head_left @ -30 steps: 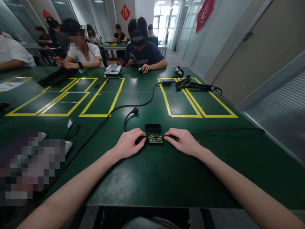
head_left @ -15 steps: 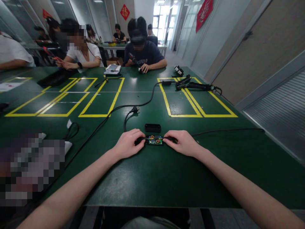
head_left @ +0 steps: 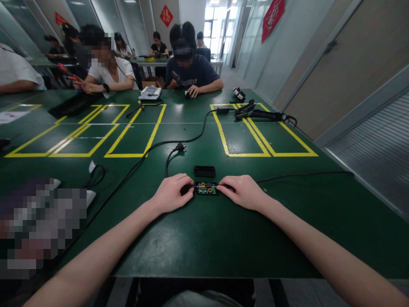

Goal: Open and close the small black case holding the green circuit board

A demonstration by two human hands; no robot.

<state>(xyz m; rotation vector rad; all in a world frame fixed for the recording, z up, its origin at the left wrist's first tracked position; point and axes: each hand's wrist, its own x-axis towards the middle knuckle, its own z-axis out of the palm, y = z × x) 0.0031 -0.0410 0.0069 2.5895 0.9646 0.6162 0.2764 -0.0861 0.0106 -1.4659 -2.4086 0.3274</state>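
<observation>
A small black case lies open on the green table, with a green circuit board and copper-coloured coils inside. My left hand pinches the black cable at the left end of the case. At the right end, my right hand has its fingers closed on the other black cable, which runs off to the right. Just behind the case sits a black cover, its hollow side up. A black plug on a short curved cable lies behind my left hand.
A long black cable crosses the table. Black tools lie at the back right, near yellow tape outlines. A white device stands at the far edge. People sit opposite. Blurred items are at the left.
The view has shifted very slightly. Both hands keep their hold on the cables, and the case and cover stay in place.
</observation>
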